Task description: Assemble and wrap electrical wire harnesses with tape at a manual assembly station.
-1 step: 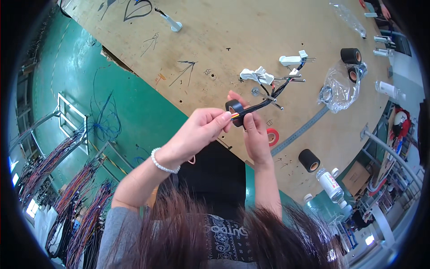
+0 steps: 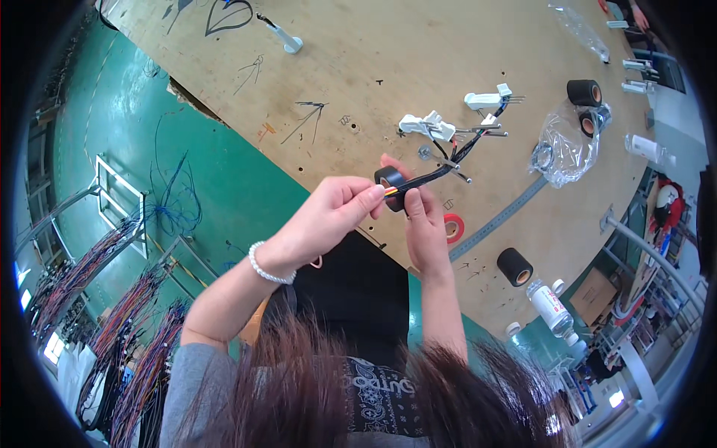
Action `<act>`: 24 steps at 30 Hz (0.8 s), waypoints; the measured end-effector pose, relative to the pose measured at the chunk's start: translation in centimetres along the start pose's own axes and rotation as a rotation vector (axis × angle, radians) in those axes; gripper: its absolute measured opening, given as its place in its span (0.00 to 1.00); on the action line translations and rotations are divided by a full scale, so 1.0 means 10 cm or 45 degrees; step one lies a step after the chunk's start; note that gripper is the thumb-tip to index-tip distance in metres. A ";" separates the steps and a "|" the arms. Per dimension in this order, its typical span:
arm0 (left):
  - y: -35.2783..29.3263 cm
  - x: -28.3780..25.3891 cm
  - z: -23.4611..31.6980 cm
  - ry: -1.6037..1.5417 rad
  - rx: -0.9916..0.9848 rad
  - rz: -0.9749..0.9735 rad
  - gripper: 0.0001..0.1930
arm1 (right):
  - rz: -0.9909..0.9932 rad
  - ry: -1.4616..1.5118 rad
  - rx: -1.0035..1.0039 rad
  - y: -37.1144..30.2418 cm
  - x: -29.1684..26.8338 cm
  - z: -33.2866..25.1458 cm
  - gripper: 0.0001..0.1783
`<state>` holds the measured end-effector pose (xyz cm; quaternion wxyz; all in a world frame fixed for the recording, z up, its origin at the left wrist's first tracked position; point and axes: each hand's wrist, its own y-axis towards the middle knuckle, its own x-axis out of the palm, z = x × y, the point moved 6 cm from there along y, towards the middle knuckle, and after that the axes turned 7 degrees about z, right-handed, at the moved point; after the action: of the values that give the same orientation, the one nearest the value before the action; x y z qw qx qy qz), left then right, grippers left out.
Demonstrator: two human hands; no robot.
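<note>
A black-wrapped wire harness (image 2: 433, 177) runs from my hands up to metal pins on the board. My left hand (image 2: 336, 213), wearing a white bead bracelet, is closed on its near end, where red and yellow wires (image 2: 391, 191) show. In my right hand (image 2: 424, 228) is a roll of black tape (image 2: 387, 178). The right thumb presses against the wrapped harness just beside the roll, and its other fingers are partly hidden behind it. White connector holders (image 2: 427, 125) stand at the harness's far branches, with another holder (image 2: 484, 100) farther right.
A red tape roll (image 2: 453, 228) and a steel ruler (image 2: 497, 220) lie right of my hands. Black tape rolls (image 2: 515, 266), a plastic bag (image 2: 565, 153) and a bottle (image 2: 551, 308) are farther right. A white post (image 2: 290, 42) stands far left. Wire bundles (image 2: 142, 336) hang at lower left.
My left forearm and wrist have shifted very slightly to the left. Both hands keep their hold, and the harness stays on its pins.
</note>
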<state>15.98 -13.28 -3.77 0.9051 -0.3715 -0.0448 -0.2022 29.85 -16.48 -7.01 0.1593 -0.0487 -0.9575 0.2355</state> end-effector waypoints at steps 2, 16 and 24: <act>0.07 -0.06 0.07 0.186 0.125 0.011 0.18 | 0.110 0.026 0.073 -0.05 0.05 -0.01 0.21; -0.03 0.01 0.13 0.643 0.481 0.214 0.08 | 0.531 -0.340 0.046 -0.09 0.05 -0.31 0.14; -0.03 -0.03 -0.02 0.400 0.327 0.179 0.13 | 0.015 0.098 0.081 0.24 0.01 -0.03 0.30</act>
<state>15.55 -13.46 -3.78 0.9527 -0.2191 0.0974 -0.1866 29.90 -14.26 -7.84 0.1961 -0.0582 -0.9424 0.2647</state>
